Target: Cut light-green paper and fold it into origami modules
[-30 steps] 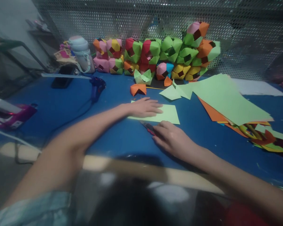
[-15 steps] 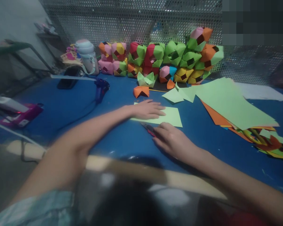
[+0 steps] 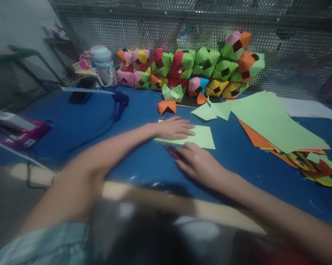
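Observation:
A pale green paper sheet (image 3: 204, 137) lies on the blue table. My left hand (image 3: 176, 128) rests flat on its left part with the fingers spread. Just below the sheet's lower edge, my right hand (image 3: 195, 161) is closed round a small dark and red cutter (image 3: 171, 150), whose thin blade points left beside the paper edge. The palm side of my right hand is hidden.
Folded paper shapes (image 3: 182, 68) are stacked along the back mesh. Green and orange sheets (image 3: 276, 121) lie at the right, with yellow-handled scissors (image 3: 298, 160). At the left are a blue glue gun (image 3: 119, 105), a bottle (image 3: 103, 66), a phone (image 3: 81, 91) and a magenta box (image 3: 30, 137).
My right hand has moved slightly left with the cutter, along the lower edge of the sheet. My left hand stays flat on the paper.

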Motion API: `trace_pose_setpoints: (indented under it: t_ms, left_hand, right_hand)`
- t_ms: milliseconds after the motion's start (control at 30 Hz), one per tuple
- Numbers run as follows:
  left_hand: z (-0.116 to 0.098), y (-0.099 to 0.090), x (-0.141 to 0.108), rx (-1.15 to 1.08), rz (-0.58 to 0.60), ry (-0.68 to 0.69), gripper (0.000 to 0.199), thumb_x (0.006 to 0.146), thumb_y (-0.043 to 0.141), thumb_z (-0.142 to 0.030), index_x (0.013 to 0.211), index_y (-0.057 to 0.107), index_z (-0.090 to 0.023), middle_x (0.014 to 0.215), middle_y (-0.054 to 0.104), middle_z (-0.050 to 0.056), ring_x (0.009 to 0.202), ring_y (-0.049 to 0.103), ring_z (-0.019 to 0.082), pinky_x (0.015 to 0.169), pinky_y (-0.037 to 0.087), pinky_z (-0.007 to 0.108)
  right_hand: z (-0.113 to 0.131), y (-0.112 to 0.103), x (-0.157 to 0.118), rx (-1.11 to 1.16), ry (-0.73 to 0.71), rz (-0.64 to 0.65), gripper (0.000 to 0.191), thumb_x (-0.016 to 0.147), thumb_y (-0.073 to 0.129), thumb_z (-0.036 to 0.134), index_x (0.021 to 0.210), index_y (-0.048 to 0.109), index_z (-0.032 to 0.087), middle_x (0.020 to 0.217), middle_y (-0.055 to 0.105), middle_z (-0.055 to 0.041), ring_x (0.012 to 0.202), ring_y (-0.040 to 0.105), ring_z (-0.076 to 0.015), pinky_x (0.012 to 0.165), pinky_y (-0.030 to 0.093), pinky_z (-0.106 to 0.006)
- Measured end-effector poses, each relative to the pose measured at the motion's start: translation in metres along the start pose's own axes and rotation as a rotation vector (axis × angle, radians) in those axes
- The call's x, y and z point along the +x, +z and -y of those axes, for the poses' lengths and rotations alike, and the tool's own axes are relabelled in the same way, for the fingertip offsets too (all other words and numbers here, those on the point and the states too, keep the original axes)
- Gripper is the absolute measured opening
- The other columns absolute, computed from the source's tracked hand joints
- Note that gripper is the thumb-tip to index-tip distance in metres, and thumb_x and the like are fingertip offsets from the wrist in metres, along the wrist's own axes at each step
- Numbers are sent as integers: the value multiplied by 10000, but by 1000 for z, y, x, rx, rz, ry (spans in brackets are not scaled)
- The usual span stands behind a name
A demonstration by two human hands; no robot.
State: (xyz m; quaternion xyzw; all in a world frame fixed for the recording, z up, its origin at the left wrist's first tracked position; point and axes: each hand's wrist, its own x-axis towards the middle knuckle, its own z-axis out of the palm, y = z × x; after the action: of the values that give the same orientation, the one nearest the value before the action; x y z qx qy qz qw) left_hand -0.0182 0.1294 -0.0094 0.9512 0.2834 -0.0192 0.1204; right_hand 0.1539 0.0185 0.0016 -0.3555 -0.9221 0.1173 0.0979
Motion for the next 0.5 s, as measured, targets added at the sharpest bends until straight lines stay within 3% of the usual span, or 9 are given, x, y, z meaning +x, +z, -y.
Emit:
trace_pose_setpoints:
  t_ms: [133,500]
  left_hand:
    - [1,1,0,-6,2,4,468,938,251,-481,1351,437,-363,1517,290,-86,1429,170,198,1150,58,429]
    - [0,1,0,9,-3,4,465,941,255,-463,1357,432,-356,1517,290,-91,1426,181,192,1153,60,416]
  right_hand:
    - [1,1,2,27,0,-13,301,900,476,242,1137,610,115,975,582,-143,954,547,-256,775,487,-386]
    - [4,6,11,26,-16,-27,310,898,480,233,1154,605,112,988,593,-153,962,554,-263,769,497,-404]
